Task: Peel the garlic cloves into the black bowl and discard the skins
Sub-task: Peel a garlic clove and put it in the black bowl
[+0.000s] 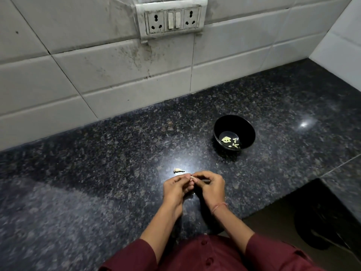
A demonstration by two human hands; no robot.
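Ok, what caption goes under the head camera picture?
Left hand and right hand pinch a garlic clove over the counter; peeled cloves lie in the black bowl.

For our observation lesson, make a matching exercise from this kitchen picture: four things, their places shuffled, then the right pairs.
1 round black bowl
2 small pale garlic clove
3 white plastic socket plate
4 pale garlic scrap

A on the tiled wall
B pinched between left hand and right hand
C loose on the dark speckled counter, beyond the hands
D farther right on the counter, holding peeled cloves

Pairs: 1-D, 2-B, 3-A, 4-C
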